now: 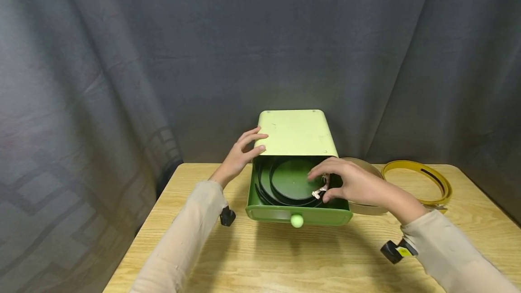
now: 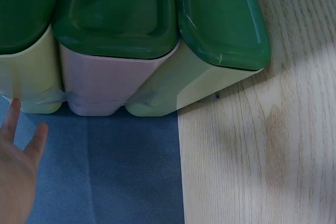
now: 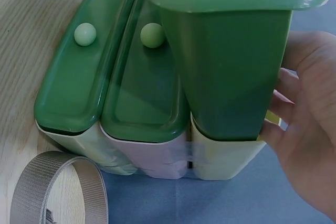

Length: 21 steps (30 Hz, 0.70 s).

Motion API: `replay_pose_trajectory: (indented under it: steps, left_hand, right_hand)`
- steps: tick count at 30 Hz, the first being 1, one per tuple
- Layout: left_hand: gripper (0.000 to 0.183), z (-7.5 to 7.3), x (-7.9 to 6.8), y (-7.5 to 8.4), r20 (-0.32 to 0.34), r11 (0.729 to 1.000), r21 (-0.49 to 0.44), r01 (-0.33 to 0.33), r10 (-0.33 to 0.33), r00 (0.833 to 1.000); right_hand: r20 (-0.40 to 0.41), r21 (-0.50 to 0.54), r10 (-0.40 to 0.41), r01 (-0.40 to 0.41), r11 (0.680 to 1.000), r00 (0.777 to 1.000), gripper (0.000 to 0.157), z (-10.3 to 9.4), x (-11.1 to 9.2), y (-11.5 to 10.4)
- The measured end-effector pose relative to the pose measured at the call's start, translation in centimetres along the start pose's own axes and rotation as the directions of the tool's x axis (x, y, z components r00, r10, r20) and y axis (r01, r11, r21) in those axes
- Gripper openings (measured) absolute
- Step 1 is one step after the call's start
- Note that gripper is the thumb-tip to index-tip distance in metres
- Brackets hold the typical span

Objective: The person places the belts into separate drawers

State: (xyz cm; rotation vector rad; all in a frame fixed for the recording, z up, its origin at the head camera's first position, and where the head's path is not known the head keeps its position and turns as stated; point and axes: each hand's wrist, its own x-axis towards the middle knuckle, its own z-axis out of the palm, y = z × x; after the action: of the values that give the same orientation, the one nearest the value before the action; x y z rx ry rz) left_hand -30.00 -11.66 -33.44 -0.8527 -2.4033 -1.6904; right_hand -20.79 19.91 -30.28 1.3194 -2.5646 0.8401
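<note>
A three-tier drawer unit (image 1: 296, 132) stands on the table, its top green drawer (image 1: 268, 214) pulled out. Inside the drawer lies a coiled black belt (image 1: 273, 189) with a silver buckle (image 1: 319, 192). My right hand (image 1: 358, 182) reaches over the drawer's right side, thumb and fingers spread apart around the buckle; no firm grip shows. In the right wrist view, that hand (image 3: 315, 114) is beside the drawer wall, fingertips partly hidden. My left hand (image 1: 238, 159) touches the upper left edge of the pale casing with extended fingers; the left wrist view shows it (image 2: 18, 166) at the edge.
A coiled tan belt (image 3: 31, 192) stands on the table right of the unit, partly behind my right hand in the head view. Further right lies a coiled yellow belt (image 1: 445, 189). Two lower drawers (image 3: 79, 77) are closed. A grey curtain (image 1: 211, 58) hangs behind the table.
</note>
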Motion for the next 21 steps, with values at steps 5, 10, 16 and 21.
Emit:
replay_pose_trajectory:
  steps: [5, 10, 16, 21]
  left_hand:
    - [0.036, 0.0, 0.0, -0.1, -0.009, 1.0, 0.018, -0.008, 0.008, 1.0]
    - [0.037, 0.0, 0.0, -0.1, -0.009, 1.0, 0.019, -0.004, 0.004, 1.0]
    - [0.037, 0.1, 0.1, 0.0, -0.01, 1.0, 0.027, -0.006, 0.006, 1.0]
    - [0.037, 0.1, 0.1, 0.0, -0.006, 1.0, 0.022, 0.001, 0.0, 1.0]
  right_hand:
    - [-0.06, -0.032, 0.006, -0.008, 0.999, 0.998, 0.049, 0.2, -0.6, -0.3]
    - [-0.193, -0.085, -0.039, 0.023, 0.996, 0.98, 0.048, 0.5, -1.4, -0.8]
    - [-0.371, -0.085, -0.073, 0.044, 0.995, 0.926, 0.054, 1.0, -2.2, -2.2]
    - [-0.453, -0.021, -0.003, -0.008, 1.0, 0.891, 0.054, 1.7, -3.0, -4.0]
